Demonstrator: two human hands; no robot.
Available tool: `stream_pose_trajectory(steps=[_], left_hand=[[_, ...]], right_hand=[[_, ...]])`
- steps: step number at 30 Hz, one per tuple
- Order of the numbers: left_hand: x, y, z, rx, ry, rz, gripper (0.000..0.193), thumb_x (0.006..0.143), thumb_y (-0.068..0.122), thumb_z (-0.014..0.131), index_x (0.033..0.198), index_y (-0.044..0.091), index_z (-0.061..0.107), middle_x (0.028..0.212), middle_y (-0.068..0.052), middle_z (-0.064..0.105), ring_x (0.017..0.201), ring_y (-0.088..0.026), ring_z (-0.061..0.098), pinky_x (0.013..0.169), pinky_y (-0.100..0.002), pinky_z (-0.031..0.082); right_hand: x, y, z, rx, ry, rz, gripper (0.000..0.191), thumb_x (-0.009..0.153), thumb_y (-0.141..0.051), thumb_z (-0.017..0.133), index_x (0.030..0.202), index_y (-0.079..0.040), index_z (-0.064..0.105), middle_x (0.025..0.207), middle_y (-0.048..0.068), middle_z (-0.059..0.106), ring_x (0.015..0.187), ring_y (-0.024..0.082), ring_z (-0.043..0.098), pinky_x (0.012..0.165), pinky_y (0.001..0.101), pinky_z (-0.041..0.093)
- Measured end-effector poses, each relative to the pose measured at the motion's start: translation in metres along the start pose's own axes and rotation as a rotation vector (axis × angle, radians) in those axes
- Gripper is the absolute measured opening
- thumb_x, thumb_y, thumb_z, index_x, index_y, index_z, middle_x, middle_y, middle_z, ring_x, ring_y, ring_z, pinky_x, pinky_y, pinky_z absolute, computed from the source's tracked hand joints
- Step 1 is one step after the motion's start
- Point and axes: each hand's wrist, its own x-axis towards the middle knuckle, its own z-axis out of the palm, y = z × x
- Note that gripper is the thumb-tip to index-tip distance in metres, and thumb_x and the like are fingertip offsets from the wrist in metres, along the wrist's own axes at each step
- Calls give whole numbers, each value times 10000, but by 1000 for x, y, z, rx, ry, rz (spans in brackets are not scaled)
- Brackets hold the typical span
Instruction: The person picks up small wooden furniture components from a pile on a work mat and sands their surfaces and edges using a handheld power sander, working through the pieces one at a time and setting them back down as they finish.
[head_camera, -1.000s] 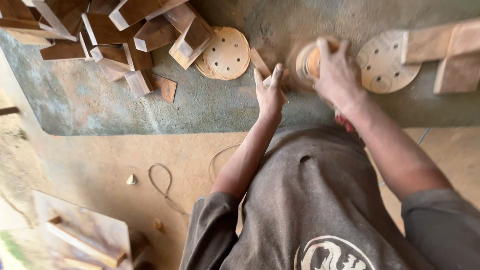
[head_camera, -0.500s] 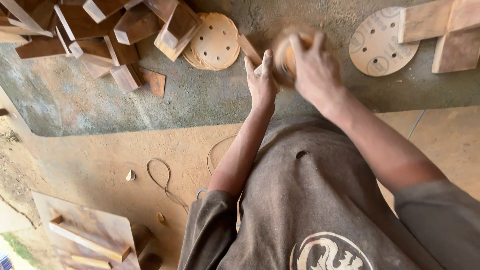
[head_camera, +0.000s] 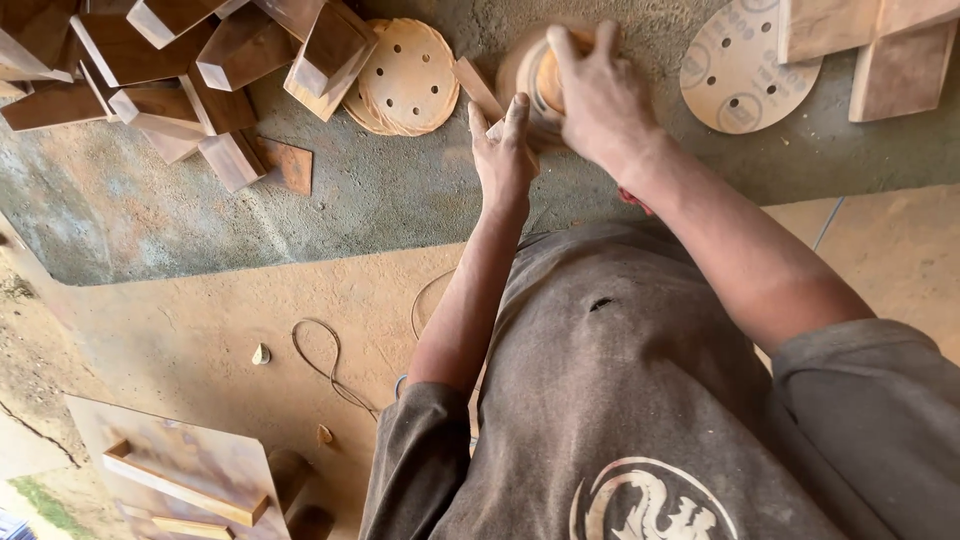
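1. Head view: the right hand (head_camera: 590, 95) is closed over a round, blurry sanding tool (head_camera: 535, 75) on the rough grey bench (head_camera: 400, 200)
2. The left hand (head_camera: 503, 150) lies flat, fingers out, pinning a small wood piece (head_camera: 497, 128) beside the tool
3. The piece looks light, hard and stiff; hold its edges
4. Thin holed sanding discs (head_camera: 405, 75) and smooth brown wood blocks (head_camera: 180, 60) lie nearby

Hands: two, left hand (head_camera: 503, 150) and right hand (head_camera: 598, 92). Round sander (head_camera: 537, 72): one, blurred. Perforated sanding discs: one stack (head_camera: 405, 78), one single disc (head_camera: 742, 62). Wood blocks in the pile (head_camera: 190, 70): roughly a dozen, overlapping.
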Motion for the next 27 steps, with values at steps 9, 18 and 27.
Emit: stream_pose_trajectory(steps=[9, 18, 27], left_hand=[[2, -5, -1, -6, -45, 154, 994, 922, 282, 655, 1597, -75, 19, 1041, -92, 764, 1054, -188, 665, 1050, -344, 447], [4, -2, -1, 259, 42, 420, 902, 993, 304, 730, 1584, -99, 181, 1326, -115, 563, 1145, -195, 500, 967, -356, 442], [2, -4, -1, 201, 36, 262, 926, 940, 330, 683, 1621, -54, 186, 1349, -227, 546, 1123, -262, 638, 964, -373, 536]], right_hand=[[-27, 40, -11, 189, -75, 99, 932, 851, -362, 910, 1498, -65, 309, 1314, 333, 408, 1077, 519, 636, 860, 488, 626], [-53, 53, 7, 54, -44, -77, 923, 771, -321, 925, 1465, -149, 342, 1318, 363, 427, 1086, 564, 609, 912, 593, 559], [-32, 47, -3, 130, -29, 43, 864, 862, -319, 889, 1501, -140, 337, 1316, 336, 457, 1123, 509, 627, 911, 543, 581]])
